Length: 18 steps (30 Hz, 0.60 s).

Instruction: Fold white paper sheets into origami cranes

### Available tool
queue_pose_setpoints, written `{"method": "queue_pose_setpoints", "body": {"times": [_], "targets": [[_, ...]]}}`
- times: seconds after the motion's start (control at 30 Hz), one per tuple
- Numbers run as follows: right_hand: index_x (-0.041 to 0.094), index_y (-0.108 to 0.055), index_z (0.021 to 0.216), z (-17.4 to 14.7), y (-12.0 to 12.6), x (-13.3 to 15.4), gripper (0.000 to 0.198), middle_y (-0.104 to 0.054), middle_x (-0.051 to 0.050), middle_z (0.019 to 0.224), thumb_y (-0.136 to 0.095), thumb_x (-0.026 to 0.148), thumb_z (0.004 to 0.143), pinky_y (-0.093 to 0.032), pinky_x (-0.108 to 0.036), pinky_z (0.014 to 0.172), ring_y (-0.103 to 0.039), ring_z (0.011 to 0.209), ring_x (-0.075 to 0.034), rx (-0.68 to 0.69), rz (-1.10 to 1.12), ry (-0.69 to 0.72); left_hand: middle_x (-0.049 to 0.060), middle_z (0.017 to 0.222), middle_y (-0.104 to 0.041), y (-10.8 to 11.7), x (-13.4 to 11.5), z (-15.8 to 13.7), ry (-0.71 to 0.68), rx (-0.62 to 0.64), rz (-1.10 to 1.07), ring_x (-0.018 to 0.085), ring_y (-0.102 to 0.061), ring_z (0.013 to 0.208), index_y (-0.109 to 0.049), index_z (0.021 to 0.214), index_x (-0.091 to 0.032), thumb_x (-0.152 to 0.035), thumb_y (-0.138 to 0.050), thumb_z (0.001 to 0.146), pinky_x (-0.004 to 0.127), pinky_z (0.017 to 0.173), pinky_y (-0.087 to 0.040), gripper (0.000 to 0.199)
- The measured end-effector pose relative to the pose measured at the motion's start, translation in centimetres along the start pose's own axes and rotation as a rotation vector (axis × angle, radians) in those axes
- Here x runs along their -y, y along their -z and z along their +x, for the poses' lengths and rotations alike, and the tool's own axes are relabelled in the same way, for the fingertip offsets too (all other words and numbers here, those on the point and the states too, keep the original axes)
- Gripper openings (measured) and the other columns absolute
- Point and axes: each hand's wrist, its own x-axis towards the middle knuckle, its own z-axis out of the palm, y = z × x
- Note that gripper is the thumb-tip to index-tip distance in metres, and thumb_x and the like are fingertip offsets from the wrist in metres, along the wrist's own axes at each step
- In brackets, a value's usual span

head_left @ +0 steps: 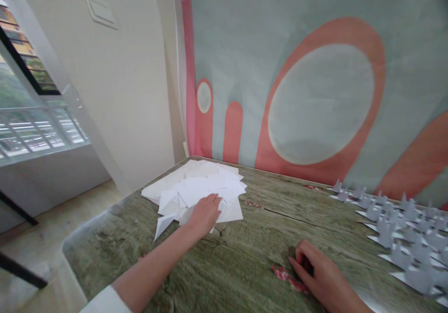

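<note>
A grey-green wall covering (241,61) printed with coral shapes rises behind the worktop (224,275), whose surface has a wood-grain pattern. Grey-white folded paper pieces (385,233) stand in rows along the worktop's right side. Near its far left corner lies a spread pile of white paper sheets (196,177). The left hand (206,214) rests on the pile's near edge, fingers extended and lying close together. The right hand (317,268) is near the worktop's front, fingers curled; whether they grip anything I cannot tell. Beside it are small red printed flowers (283,274).
</note>
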Motion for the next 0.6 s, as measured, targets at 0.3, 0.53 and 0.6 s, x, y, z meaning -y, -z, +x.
{"method": "queue_pose_setpoints", "body": {"times": [0.3, 0.53, 0.6], "targets": [[0.021, -0.039, 0.070, 0.1, -0.1, -0.2, 0.018, -0.051, 0.000, 0.068, -0.042, 0.028, 0.086, -0.039, -0.025, 0.057, -0.050, 0.060, -0.014, 0.021, -0.047, 0.021, 0.012, 0.135, -0.041, -0.4, 2.1, 2.2, 0.011, -0.018, 0.054, 0.026, -0.033, 0.127, -0.052, 0.118, -0.013, -0.034, -0.045, 0.085, 0.040, 0.103, -0.027, 0.039], [0.021, -0.039, 0.068, 0.3, -0.4, -0.3, 0.019, -0.052, -0.001, 0.066, -0.042, 0.026, 0.085, -0.040, -0.025, 0.056, -0.051, 0.059, -0.014, 0.005, -0.070, 0.036, 0.009, 0.140, -0.034, -1.8, 1.2, 2.3, 0.048, -0.028, 0.066, 0.025, -0.023, 0.132, -0.054, 0.116, -0.017, -0.043, -0.033, 0.089, 0.044, 0.106, -0.019, 0.044], [0.021, -0.039, 0.067, 0.3, -0.4, -0.3, 0.019, -0.052, -0.001, 0.066, -0.043, 0.025, 0.085, -0.041, -0.025, 0.056, -0.051, 0.059, -0.014, -0.012, -0.078, 0.049, 0.009, 0.141, -0.033, -2.3, 1.3, 3.0, 0.082, -0.030, 0.061, 0.026, -0.022, 0.133, -0.053, 0.117, -0.017, -0.046, -0.032, 0.089, 0.045, 0.107, -0.018, 0.046]]}}
